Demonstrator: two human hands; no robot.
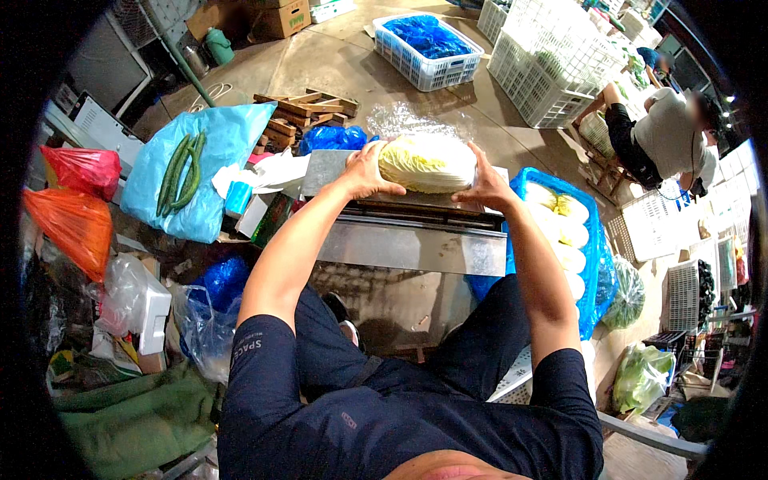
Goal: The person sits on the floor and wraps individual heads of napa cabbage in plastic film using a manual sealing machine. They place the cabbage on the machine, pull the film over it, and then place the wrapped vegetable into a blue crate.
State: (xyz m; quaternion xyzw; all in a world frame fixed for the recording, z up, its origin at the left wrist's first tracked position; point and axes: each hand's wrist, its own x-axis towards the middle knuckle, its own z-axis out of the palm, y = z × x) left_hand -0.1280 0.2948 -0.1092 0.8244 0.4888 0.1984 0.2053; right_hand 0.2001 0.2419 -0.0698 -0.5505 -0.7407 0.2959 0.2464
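A pale napa cabbage [429, 163] lies crosswise in front of me, over a metal bench-like machine [412, 246] with a flat steel front. My left hand [368, 173] grips its left end, thumb on the near side. Around the right end curl the fingers of my right hand [486, 182], partly hidden behind the leaves. Just beyond the cabbage, crinkled clear plastic film [416, 120] spreads out. Close to my right forearm stands a blue-lined crate [594, 264] holding several more napa cabbages [571, 234].
Long green vegetables [182, 176] rest on a light blue plastic bag [232, 128] at the left. Red [84, 170] and orange bags [76, 232] hang beside it. Behind the machine are wooden pallet pieces [304, 110] and a white crate [428, 74]. Another person [668, 132] sits far right.
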